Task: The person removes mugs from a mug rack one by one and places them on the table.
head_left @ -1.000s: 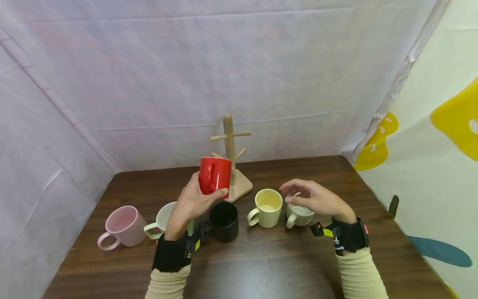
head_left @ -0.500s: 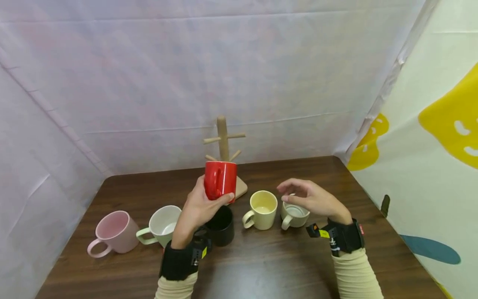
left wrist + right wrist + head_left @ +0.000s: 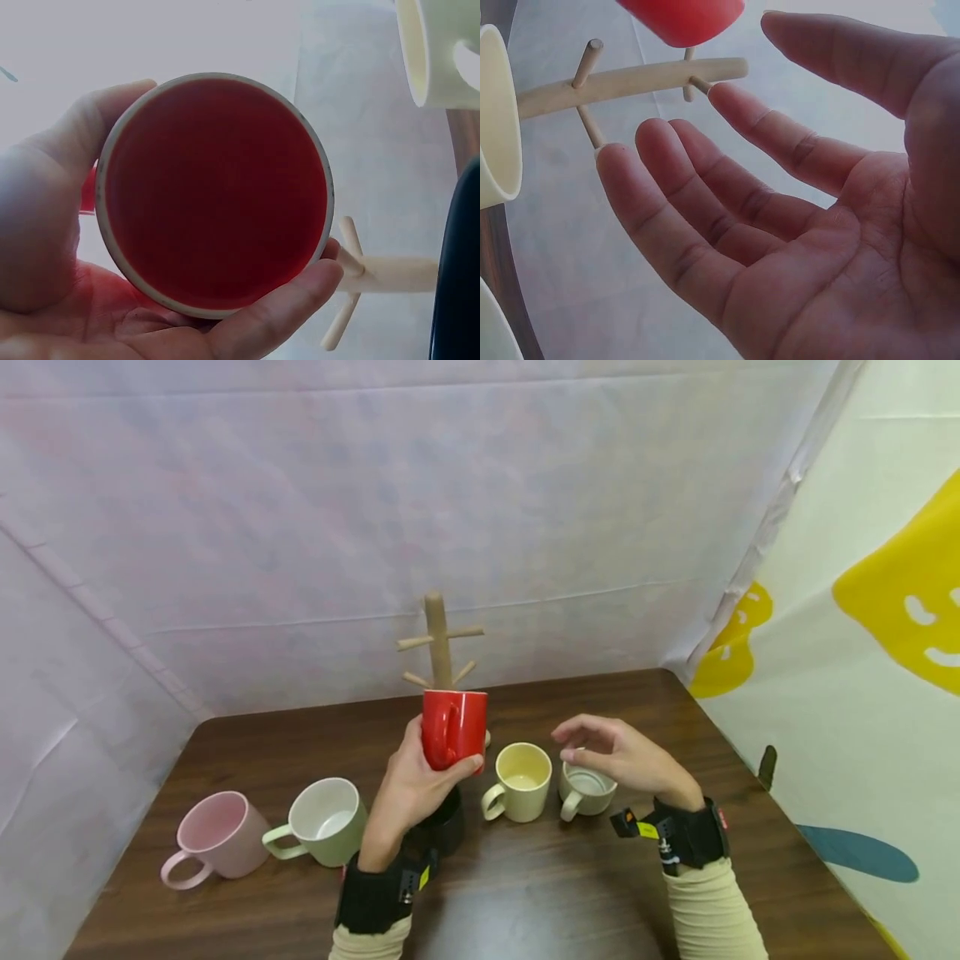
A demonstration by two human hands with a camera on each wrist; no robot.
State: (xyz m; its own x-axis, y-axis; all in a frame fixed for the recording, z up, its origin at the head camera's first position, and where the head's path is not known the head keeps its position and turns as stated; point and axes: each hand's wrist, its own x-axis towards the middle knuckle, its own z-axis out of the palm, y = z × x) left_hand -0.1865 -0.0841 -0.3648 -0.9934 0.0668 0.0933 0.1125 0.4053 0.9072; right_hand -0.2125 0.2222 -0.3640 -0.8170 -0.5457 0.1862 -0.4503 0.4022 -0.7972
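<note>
A red mug (image 3: 459, 727) is held up by my left hand (image 3: 416, 785), its handle turned toward me. In the left wrist view the mug's round red base (image 3: 217, 191) faces the camera, fingers and thumb gripping its sides. Behind it rises a wooden mug tree (image 3: 438, 639) with bare pegs, its foot mostly hidden. My right hand (image 3: 626, 758) hovers over a small pale mug (image 3: 587, 792), fingers loosely bent and holding nothing. In the right wrist view that hand (image 3: 780, 202) has a bare palm.
On the brown table (image 3: 540, 893) a pink mug (image 3: 223, 837) and a pale green mug (image 3: 327, 822) stand at left. A black mug (image 3: 444, 828) sits partly hidden below my left hand. A yellow mug (image 3: 522, 782) stands right of it. White cloth walls (image 3: 360, 510) enclose the table.
My left hand has carried the red mug a little to the right, now in front of the mug tree. The view has shifted slightly; my right hand keeps its pose above the small pale mug.
</note>
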